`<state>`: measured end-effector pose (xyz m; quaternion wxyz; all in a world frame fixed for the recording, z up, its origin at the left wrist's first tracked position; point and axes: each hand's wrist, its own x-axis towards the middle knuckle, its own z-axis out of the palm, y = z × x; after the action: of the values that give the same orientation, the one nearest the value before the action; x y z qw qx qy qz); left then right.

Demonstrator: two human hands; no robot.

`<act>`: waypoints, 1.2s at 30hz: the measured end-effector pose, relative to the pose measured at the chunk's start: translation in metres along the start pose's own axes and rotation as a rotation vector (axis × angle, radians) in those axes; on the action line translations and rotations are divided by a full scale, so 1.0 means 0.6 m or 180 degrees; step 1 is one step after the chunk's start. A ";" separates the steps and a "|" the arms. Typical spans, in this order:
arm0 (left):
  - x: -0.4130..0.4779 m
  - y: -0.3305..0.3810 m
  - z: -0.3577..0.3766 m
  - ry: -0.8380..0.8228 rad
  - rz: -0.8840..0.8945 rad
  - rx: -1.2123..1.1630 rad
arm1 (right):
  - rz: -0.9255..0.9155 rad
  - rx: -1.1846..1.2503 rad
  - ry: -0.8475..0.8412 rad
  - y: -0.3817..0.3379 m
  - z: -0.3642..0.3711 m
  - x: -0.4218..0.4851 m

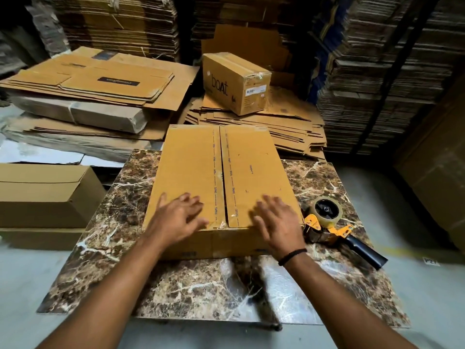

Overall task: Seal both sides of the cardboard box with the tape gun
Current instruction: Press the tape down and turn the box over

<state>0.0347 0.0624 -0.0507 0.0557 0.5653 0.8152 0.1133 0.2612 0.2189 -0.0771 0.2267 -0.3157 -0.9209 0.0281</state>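
Head view: left hand [180, 217] and right hand [276, 222] are spread over the closed cardboard box [191, 167], grip released. Tape gun [325, 214] lies unheld alongside; whether this seam is taped is unclear.

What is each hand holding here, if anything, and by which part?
Nothing is held. The left hand and right hand are open, fingers spread over the near end of the cardboard box top; the tape gun lies untouched beside it.

the marble tabletop [181, 293] bears a cardboard box [191, 170] under the left hand [180, 217] and right hand [276, 225]. a tape gun [327, 220] lies just right of them.
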 end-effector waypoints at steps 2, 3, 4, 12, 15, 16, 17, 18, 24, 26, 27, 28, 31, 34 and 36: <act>-0.003 0.042 0.020 0.0004 0.0468 0.0105 | -0.0861 -0.0050 -0.0387 -0.039 0.015 0.011; -0.003 0.054 0.032 0.0048 0.0618 0.0169 | -0.1112 -0.0146 -0.0507 -0.050 0.025 0.015; -0.002 0.058 0.047 0.0112 0.0713 0.0187 | -0.1232 -0.0214 -0.0595 -0.057 0.031 0.019; -0.010 0.048 0.085 0.0915 0.1269 0.0157 | -0.1393 -0.0127 -0.0552 -0.050 0.061 0.015; -0.015 0.046 0.080 0.0814 0.1195 0.0014 | -0.1422 -0.0226 -0.0544 -0.043 0.061 0.012; -0.014 0.046 0.077 0.0778 0.1092 -0.0087 | -0.1344 -0.0214 -0.0562 -0.045 0.058 0.013; -0.013 0.048 0.074 0.0756 0.1016 -0.0150 | -0.1274 -0.0188 -0.0593 -0.049 0.057 0.015; -0.013 0.051 0.071 0.0718 0.0972 -0.0144 | -0.1200 -0.0157 -0.0662 -0.056 0.053 0.016; -0.018 0.059 0.075 0.0644 0.0778 -0.0071 | -0.1344 -0.0148 -0.0574 -0.042 0.059 0.006; -0.015 0.065 0.072 0.0685 0.0614 -0.0128 | -0.1303 -0.0120 -0.0494 -0.043 0.063 0.005; -0.014 0.068 0.071 0.0689 0.0600 -0.0079 | -0.1260 -0.0092 -0.0499 -0.047 0.064 0.006; -0.014 0.069 0.071 0.0697 0.0637 0.0002 | -0.1223 -0.0082 -0.0543 -0.050 0.064 0.007; -0.018 0.073 0.075 0.0750 0.0727 0.0196 | -0.1374 -0.0077 -0.0723 -0.046 0.060 0.010; -0.015 0.080 0.076 0.0804 0.0424 0.0083 | -0.1396 0.0169 -0.1085 -0.032 0.036 0.012; -0.010 0.091 0.073 0.0907 0.0247 0.0022 | -0.1043 0.0563 -0.0994 -0.020 0.016 0.008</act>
<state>0.0960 0.0805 -0.0800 -0.0670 0.5748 0.7927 0.1916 0.2472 0.2131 -0.0813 0.1099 -0.1328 -0.9777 0.1199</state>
